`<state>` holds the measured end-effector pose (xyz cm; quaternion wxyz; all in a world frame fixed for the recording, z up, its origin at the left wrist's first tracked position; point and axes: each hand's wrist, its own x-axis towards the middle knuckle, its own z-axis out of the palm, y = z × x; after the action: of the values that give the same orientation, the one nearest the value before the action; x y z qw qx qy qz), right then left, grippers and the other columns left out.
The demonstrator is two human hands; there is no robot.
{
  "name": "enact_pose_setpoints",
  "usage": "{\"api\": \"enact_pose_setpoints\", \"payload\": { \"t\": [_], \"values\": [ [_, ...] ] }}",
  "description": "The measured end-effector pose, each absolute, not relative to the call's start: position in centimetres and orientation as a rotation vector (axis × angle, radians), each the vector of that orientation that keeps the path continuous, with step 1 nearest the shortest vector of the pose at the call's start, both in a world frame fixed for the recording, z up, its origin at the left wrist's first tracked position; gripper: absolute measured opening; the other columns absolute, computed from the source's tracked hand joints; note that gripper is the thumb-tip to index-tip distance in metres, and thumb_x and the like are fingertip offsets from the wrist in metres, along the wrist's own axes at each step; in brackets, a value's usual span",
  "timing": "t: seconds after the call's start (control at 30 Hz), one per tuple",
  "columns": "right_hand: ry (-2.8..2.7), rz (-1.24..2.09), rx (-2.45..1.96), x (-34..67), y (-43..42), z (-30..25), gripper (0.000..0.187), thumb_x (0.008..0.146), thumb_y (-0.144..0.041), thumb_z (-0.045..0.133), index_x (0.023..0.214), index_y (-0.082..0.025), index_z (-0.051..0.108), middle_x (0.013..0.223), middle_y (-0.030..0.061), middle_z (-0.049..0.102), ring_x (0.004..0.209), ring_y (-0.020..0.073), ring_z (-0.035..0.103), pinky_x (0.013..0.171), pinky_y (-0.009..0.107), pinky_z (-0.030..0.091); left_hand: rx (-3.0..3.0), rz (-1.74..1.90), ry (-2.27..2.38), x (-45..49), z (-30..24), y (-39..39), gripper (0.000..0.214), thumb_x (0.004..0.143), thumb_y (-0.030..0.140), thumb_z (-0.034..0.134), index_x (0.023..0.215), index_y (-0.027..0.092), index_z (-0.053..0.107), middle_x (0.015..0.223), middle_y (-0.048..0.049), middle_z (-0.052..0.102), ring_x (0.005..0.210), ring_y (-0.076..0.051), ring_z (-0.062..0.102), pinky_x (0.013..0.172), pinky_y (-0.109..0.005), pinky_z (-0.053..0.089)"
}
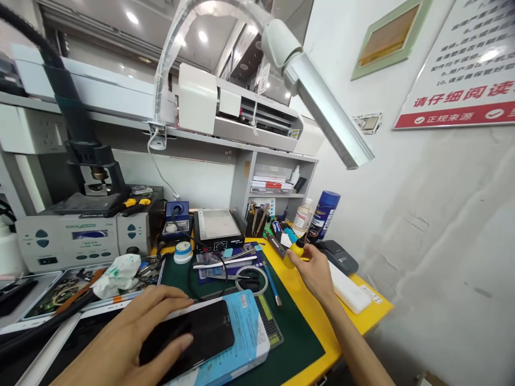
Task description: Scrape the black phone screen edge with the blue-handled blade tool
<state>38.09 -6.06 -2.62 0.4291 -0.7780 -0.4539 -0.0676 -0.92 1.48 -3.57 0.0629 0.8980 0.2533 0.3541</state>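
Observation:
My left hand lies flat with its fingers spread over a black phone, which rests on a light blue pad at the near edge of the bench. My right hand reaches out to the right and grips a small yellow bottle with a dark tip, over the yellow tabletop. A green work mat lies under the blue pad.
A blue spray can, a clear bottle, a tool holder, a hot plate and a soldering station stand at the back. A lamp head hangs overhead. A white block lies at the right edge.

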Motion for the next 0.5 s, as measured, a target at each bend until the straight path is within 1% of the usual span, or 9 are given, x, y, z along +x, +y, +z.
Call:
{"api": "enact_pose_setpoints", "payload": {
  "t": [0.07,0.1,0.13,0.2,0.23,0.3,0.37,0.4,0.5],
  "values": [
    [-1.106,-0.188,-1.878,38.1,-6.8,-3.5,0.028,0.101,-0.039,0.067,0.115,-0.015,0.067,0.107,0.0049,0.071,0.087,0.02,0.071,0.076,0.036,0.061,2.773,0.996,0.69,0.7,-1.3,0.7,0.022,0.099,0.042,0.058,0.114,0.03,0.067,0.106,0.0009,0.073,0.097,-0.015,0.072,0.084,-0.021,0.058],
    [-1.092,-0.197,-1.852,38.1,-7.0,-3.9,0.028,0.101,-0.039,0.067,0.116,-0.015,0.067,0.107,0.005,0.07,0.087,0.0197,0.07,0.075,0.036,0.061,2.801,0.909,0.699,1.7,-0.2,0.3,0.022,0.102,0.039,0.051,0.113,0.029,0.066,0.102,0.0004,0.072,0.096,-0.016,0.071,0.084,-0.023,0.057],
    [-1.08,-0.207,-1.83,38.0,-7.1,-4.3,0.029,0.101,-0.04,0.068,0.116,-0.015,0.067,0.107,0.0052,0.07,0.087,0.0197,0.07,0.075,0.036,0.061,2.84,0.793,0.689,3.0,0.9,-0.1,0.025,0.105,0.035,0.043,0.111,0.029,0.066,0.098,0.0003,0.072,0.093,-0.016,0.07,0.08,-0.024,0.057],
    [-1.068,-0.223,-1.796,37.8,-7.0,-4.7,0.031,0.1,-0.04,0.068,0.117,-0.015,0.066,0.107,0.0056,0.07,0.089,0.0201,0.07,0.075,0.036,0.061,3.094,0.523,0.549,6.3,2.7,-0.8,0.034,0.107,0.025,0.033,0.11,0.026,0.067,0.099,-0.0023,0.071,0.091,-0.018,0.07,0.08,-0.031,0.058],
    [-1.071,-0.228,-1.785,37.7,-7.0,-4.9,0.031,0.1,-0.041,0.069,0.118,-0.015,0.066,0.107,0.0057,0.07,0.089,0.0202,0.07,0.076,0.037,0.061,3.175,0.439,0.492,8.2,3.3,-1.0,0.033,0.105,0.021,0.036,0.105,0.023,0.068,0.099,-0.0042,0.072,0.092,-0.021,0.069,0.081,-0.036,0.059],
    [-1.088,-0.234,-1.768,37.6,-6.9,-5.0,0.031,0.1,-0.042,0.069,0.116,-0.015,0.066,0.105,0.0052,0.07,0.088,0.02,0.07,0.076,0.037,0.061,3.302,0.313,0.391,12.2,3.8,-1.1,0.018,0.098,0.013,0.051,0.099,0.016,0.069,0.099,-0.007,0.073,0.095,-0.025,0.069,0.083,-0.042,0.059],
    [-1.1,-0.241,-1.755,37.7,-6.9,-5.2,0.03,0.1,-0.042,0.069,0.114,-0.015,0.067,0.103,0.0048,0.07,0.087,0.0198,0.069,0.077,0.037,0.06,3.419,0.162,0.254,16.1,3.4,-0.8,0.009,0.096,0.021,0.066,0.101,0.014,0.069,0.102,-0.0057,0.072,0.1,-0.023,0.069,0.086,-0.042,0.059],
    [-1.096,-0.248,-1.75,37.9,-6.9,-5.2,0.03,0.099,-0.042,0.069,0.113,-0.015,0.067,0.103,0.0047,0.07,0.088,0.0199,0.069,0.077,0.037,0.06,3.462,0.101,0.202,17.9,3.0,-0.5,0.012,0.096,0.025,0.067,0.102,0.014,0.069,0.105,-0.0055,0.072,0.103,-0.023,0.069,0.09,-0.043,0.058],
    [-1.051,-0.269,-1.743,38.4,-7.0,-5.4,0.03,0.099,-0.041,0.069,0.114,-0.015,0.067,0.103,0.0049,0.07,0.089,0.0204,0.07,0.078,0.038,0.06,3.514,-0.055,0.079,21.7,1.6,0.3,0.016,0.096,0.028,0.069,0.105,0.015,0.069,0.109,-0.0064,0.071,0.103,-0.023,0.069,0.089,-0.043,0.059]
  ]
}}
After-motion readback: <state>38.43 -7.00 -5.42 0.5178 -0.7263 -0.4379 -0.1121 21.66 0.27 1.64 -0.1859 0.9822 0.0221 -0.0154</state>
